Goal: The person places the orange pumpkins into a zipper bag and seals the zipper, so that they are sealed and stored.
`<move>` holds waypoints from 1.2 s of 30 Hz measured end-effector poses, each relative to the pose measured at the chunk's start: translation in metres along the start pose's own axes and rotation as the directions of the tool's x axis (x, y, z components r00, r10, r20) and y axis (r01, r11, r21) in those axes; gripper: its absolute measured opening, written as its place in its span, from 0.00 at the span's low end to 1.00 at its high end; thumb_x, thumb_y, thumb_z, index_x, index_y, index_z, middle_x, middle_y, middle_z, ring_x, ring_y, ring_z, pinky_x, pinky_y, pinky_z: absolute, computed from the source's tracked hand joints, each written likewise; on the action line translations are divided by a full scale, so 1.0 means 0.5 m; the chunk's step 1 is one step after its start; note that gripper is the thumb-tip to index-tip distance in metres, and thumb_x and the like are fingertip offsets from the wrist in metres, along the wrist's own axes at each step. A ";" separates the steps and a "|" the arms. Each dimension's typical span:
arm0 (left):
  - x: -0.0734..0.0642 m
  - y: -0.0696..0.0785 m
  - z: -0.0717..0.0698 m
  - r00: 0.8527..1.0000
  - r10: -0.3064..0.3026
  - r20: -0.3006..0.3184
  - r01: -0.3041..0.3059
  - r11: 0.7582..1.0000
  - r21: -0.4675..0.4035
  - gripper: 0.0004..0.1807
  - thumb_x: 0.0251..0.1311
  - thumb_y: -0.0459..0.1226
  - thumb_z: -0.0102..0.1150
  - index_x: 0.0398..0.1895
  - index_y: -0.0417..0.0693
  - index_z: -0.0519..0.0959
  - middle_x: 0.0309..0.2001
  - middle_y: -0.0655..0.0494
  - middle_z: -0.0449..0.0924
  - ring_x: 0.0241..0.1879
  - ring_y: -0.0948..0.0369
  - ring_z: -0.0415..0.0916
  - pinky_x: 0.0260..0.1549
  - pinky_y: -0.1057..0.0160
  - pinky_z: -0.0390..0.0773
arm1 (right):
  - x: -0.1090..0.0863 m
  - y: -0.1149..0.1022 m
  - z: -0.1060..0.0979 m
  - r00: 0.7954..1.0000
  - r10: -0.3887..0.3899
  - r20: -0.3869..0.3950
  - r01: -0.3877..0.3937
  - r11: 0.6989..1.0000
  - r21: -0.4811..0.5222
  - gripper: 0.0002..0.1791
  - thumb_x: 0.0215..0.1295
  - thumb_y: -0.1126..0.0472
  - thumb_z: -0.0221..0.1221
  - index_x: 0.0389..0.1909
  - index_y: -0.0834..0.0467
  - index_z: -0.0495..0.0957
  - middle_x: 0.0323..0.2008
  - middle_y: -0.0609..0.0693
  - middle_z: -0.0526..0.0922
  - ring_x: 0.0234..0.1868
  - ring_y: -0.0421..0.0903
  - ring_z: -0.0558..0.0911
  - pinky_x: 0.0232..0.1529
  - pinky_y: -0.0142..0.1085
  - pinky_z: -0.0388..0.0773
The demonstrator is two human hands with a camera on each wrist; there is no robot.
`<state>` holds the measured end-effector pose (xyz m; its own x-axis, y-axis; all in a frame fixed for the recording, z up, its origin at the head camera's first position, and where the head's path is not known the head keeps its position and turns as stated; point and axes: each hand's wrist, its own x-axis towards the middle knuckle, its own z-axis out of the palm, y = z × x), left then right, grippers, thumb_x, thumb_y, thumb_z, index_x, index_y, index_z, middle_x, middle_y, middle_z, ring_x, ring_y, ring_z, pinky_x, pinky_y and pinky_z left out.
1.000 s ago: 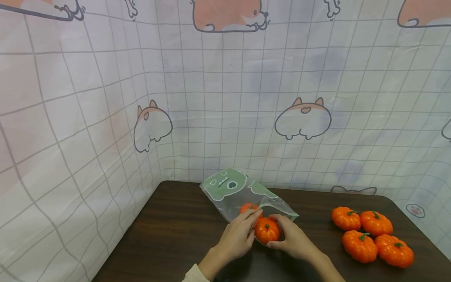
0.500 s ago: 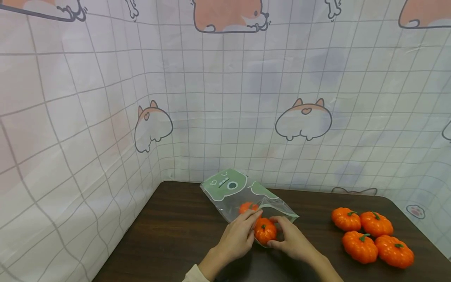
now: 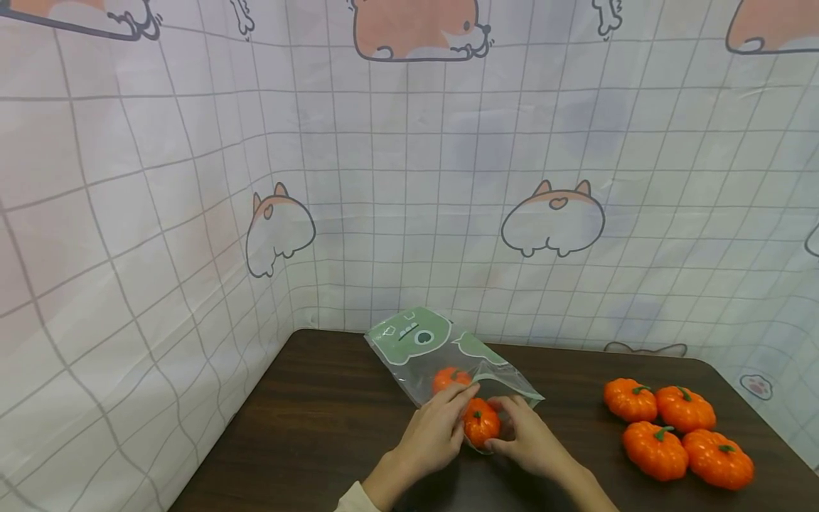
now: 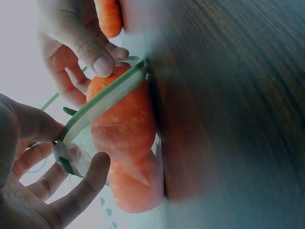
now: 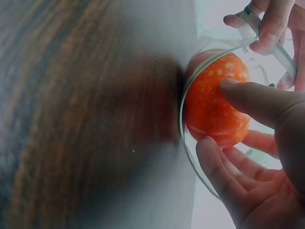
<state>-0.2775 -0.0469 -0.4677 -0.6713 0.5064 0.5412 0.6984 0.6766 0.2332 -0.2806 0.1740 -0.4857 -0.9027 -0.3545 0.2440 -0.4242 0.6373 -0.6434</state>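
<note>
A clear zip bag with green cartoon print lies on the table, its mouth toward me. Deep inside it rests one small orange pumpkin. A second pumpkin sits within the mouth; the left wrist view shows the green-edged rim crossing over it. My left hand pinches the rim at one side between thumb and fingers. My right hand grips the second pumpkin, thumb on one side and fingers below it in the right wrist view.
Several more orange pumpkins with green stems stand grouped on the right of the dark wooden table. A white gridded cloth with cartoon dogs hangs behind the table and along its left side.
The second pumpkin has shifted slightly left, toward my left hand, and my right hand has followed it. The left hand keeps its hold on the bag's rim.
</note>
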 end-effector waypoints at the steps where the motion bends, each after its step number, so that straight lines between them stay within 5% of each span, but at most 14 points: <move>1: 0.000 0.000 0.001 1.000 -0.002 0.003 0.002 1.000 -0.001 0.35 0.56 0.29 0.65 0.71 0.51 0.74 0.64 0.58 0.78 0.55 0.58 0.82 0.46 0.59 0.84 | 0.000 0.001 0.001 1.000 0.000 0.000 0.000 1.000 0.006 0.35 0.56 0.58 0.75 0.63 0.62 0.73 0.55 0.60 0.77 0.41 0.44 0.84 0.39 0.31 0.81; 23: 0.000 -0.002 0.005 1.000 0.011 -0.009 -0.011 1.000 0.000 0.34 0.57 0.29 0.64 0.70 0.51 0.74 0.60 0.58 0.79 0.54 0.60 0.82 0.45 0.60 0.84 | -0.004 -0.005 -0.011 0.994 -0.072 0.086 0.062 0.991 0.116 0.32 0.64 0.59 0.69 0.65 0.65 0.70 0.63 0.67 0.73 0.56 0.67 0.82 0.43 0.40 0.86; 28: 0.001 -0.004 0.005 0.999 0.016 -0.028 -0.016 1.000 0.010 0.34 0.57 0.29 0.65 0.70 0.51 0.74 0.60 0.58 0.79 0.55 0.59 0.82 0.47 0.60 0.84 | -0.003 -0.007 -0.022 0.994 -0.064 0.090 0.056 0.994 0.089 0.29 0.65 0.57 0.68 0.64 0.63 0.72 0.60 0.64 0.76 0.53 0.63 0.84 0.43 0.40 0.86; 36: -0.001 -0.007 0.008 0.999 0.017 -0.040 -0.016 1.000 0.017 0.34 0.56 0.29 0.65 0.70 0.51 0.74 0.61 0.58 0.79 0.55 0.59 0.82 0.49 0.59 0.84 | -0.003 -0.007 -0.067 0.986 -0.083 0.145 0.071 0.994 0.084 0.20 0.70 0.53 0.64 0.56 0.60 0.78 0.48 0.54 0.86 0.43 0.42 0.86 0.41 0.32 0.82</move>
<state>-0.2804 -0.0474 -0.4719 -0.6489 0.4959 0.5771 0.7050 0.6771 0.2109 -0.2800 0.1953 -0.4592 -0.8443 -0.5015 0.1888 -0.4799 0.5508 -0.6829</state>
